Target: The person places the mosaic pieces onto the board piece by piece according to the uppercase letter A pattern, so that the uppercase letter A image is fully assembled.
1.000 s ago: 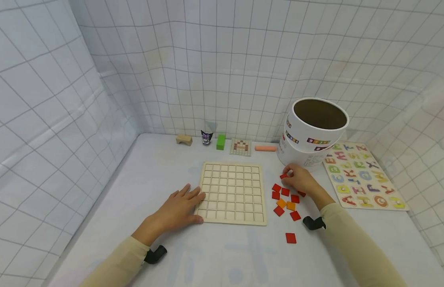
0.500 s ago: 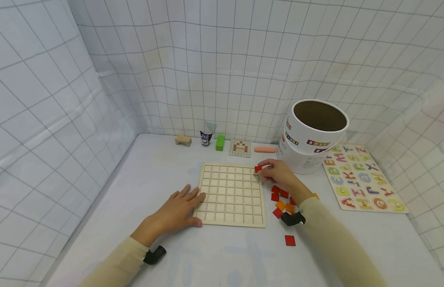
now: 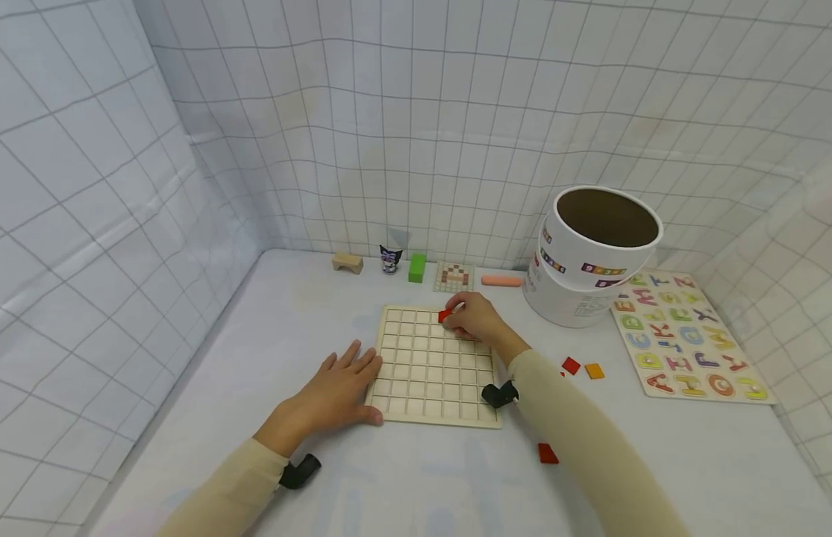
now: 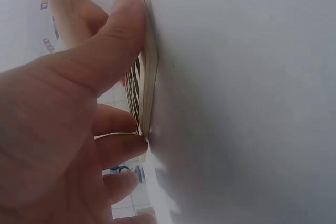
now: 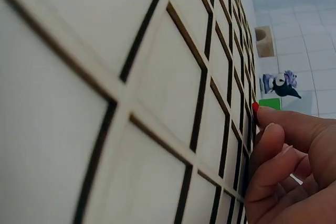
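On a white counter (image 3: 335, 298), a wooden grid board (image 3: 432, 365) lies flat, braced at its left edge by the left hand (image 3: 328, 391), fingers spread against the rim so it cannot slide. The right hand (image 3: 479, 319) pinches a red square tile (image 3: 445, 316) over the board's far rows, apparently to seat it in a cell.

grid board (image 3: 432, 365) lies mid-table, tub (image 3: 590, 257) and letter puzzle (image 3: 684, 335) to its right.

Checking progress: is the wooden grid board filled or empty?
Empty: every visible cell of the grid board is bare; the right hand holds one red tile above it.
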A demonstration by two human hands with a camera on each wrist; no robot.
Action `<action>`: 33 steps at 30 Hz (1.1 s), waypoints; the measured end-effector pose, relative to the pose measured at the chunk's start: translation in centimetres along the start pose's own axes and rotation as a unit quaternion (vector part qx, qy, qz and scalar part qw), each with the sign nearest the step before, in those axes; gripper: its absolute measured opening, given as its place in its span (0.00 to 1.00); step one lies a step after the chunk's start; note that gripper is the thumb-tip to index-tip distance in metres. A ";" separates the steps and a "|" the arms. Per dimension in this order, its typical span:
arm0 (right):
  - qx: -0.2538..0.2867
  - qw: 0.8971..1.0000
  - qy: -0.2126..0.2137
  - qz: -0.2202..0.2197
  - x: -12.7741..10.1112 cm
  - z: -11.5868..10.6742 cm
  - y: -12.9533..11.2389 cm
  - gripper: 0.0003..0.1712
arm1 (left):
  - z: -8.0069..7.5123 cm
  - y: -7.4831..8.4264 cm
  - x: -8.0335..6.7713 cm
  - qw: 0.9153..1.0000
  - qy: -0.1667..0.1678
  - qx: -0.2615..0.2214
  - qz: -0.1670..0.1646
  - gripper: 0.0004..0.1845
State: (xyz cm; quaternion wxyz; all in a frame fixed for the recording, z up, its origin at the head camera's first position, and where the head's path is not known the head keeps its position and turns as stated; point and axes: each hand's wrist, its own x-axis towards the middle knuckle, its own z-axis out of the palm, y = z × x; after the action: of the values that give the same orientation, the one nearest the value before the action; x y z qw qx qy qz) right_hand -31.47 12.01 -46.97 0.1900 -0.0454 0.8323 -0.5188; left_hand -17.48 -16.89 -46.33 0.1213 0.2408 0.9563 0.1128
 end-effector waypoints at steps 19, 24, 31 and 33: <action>-0.163 0.985 0.020 -0.052 -1.3 -0.9 -1.1 0.25 | -0.6 0.3 -0.3 1.000 -0.007 -0.002 -0.001 0.56; -0.130 0.990 0.027 -0.055 -6.5 -6.7 0.1 0.28 | -0.4 0.4 -0.1 1.000 -0.003 0.003 0.007 0.56; -0.114 0.992 0.054 -0.030 -13.6 -14.0 5.4 0.28 | 0.0 0.1 0.0 1.000 0.002 0.007 0.016 0.55; -0.115 0.991 0.063 -0.018 -14.9 -15.2 6.8 0.28 | 0.1 0.1 0.2 1.000 0.003 0.005 0.018 0.55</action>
State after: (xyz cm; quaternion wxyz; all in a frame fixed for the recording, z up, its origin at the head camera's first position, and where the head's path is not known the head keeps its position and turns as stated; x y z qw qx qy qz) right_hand -22.43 32.03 -43.03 0.1213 -0.0487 0.8960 -0.4244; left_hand -17.55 -16.74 -46.46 0.1157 0.2586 0.9526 0.1109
